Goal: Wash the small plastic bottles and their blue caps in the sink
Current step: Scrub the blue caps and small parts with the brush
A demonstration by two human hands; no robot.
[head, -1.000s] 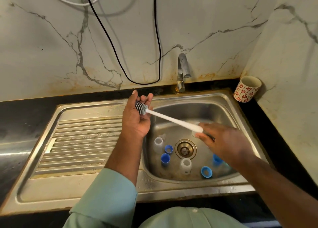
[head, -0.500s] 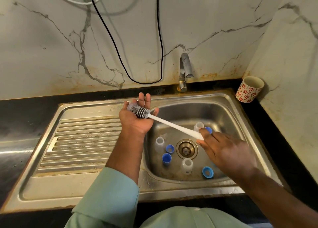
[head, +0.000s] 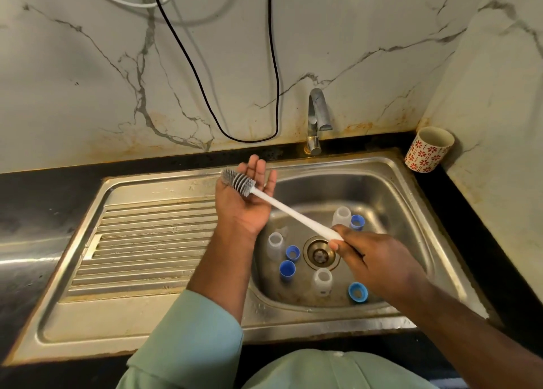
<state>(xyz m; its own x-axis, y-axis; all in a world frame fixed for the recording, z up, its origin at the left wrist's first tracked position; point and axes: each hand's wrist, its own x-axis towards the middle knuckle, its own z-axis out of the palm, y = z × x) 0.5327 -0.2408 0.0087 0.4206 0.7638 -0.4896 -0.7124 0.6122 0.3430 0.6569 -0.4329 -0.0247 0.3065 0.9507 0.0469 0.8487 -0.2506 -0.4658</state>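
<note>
My right hand (head: 373,259) grips the white handle of a bottle brush (head: 282,208) over the sink basin (head: 411,212). Its grey bristle head (head: 238,181) lies across the palm of my left hand (head: 244,200), which is held flat with straight fingers at the basin's left rim. Three small translucent bottles stand in the basin: one at the left (head: 275,241), one near the front (head: 322,281), one at the back (head: 342,215). Several blue caps (head: 287,269) lie around the drain (head: 319,253), one (head: 358,292) by my right wrist.
A steel tap (head: 317,118) rises behind the basin, no water running. The ribbed draining board (head: 147,241) stretches to the left. A flowered cup (head: 427,149) stands in the back right corner. A black cable (head: 205,86) hangs down the marble wall.
The brush head has slid further left across my left palm, now poking past its edge. My left fingers have straightened out. My right hand stayed on the handle.
</note>
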